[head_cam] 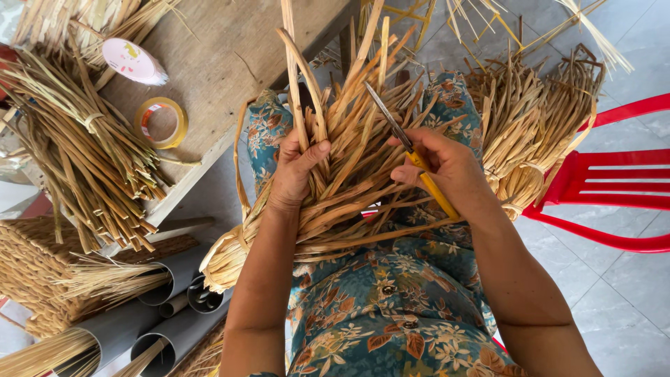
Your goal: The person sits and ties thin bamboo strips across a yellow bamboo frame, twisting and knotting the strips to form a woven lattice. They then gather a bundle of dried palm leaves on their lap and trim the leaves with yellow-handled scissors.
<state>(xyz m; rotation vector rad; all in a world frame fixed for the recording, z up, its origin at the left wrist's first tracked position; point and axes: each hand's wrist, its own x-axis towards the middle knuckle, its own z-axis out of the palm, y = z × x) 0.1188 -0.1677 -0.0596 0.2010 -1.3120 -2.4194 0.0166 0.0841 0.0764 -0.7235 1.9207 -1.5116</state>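
The left hand point(296, 171) is closed around a bundle of dried straw strips point(349, 160) lying across the person's lap, thumb pressed over the strands so that the loose ends fan upward within reach of the blades. The right hand point(443, 167) is closed on the yellow handles of a pair of scissors point(408, 150), blades pointing up and away into the fanned ends. Whether the blades are parted cannot be told.

Surroundings:
- The wooden worktop point(230, 63) stands to the left. A tied bundle of strips point(84, 146) lies along its near edge, overhanging it.
- A roll of yellow tape point(162, 122) lies near the same edge; a pink-and-white tape roll point(131, 61) lies further in.
- Grey pipes point(171, 307) holding thin straw stand below the worktop, beside a woven basket point(31, 272).
- A second straw bundle point(534, 132) rests on a red chair point(607, 185) to the right, just beside the right forearm.
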